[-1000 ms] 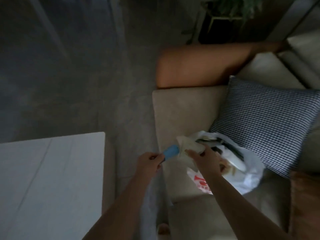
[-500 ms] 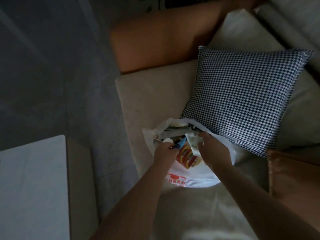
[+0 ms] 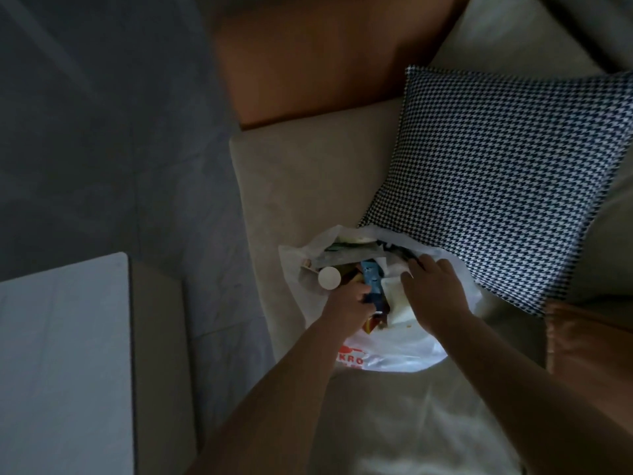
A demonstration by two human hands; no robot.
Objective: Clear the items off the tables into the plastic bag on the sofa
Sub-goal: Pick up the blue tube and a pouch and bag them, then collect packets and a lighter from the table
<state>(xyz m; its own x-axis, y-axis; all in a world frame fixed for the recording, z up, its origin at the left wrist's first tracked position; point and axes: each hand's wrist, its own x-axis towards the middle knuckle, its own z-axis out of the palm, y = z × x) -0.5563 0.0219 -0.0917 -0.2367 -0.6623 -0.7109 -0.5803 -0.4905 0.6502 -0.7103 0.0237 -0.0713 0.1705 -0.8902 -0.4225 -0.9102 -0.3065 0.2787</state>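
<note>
My left hand (image 3: 347,298) grips a blue packet (image 3: 372,281) inside the mouth of the bag (image 3: 394,354), which lies on the sofa (image 3: 308,186) against the checked pillow (image 3: 507,180). My right hand (image 3: 433,289) holds the far rim of the bag open. The counter (image 3: 61,365) edge is at my left, apart from the sofa by a strip of floor (image 3: 205,269)

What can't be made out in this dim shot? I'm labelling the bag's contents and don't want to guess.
- Head view: most items in the plastic bag overlap; both hands and dim light hide them.
- The blue packet: print too blurred to read; the left hand covers its lower end.
- The right hand: fingertips hidden behind the bag's rim.
- The bag's red lettering: partly covered by the left forearm.
- The white table: cut off by the left and bottom edges.
</note>
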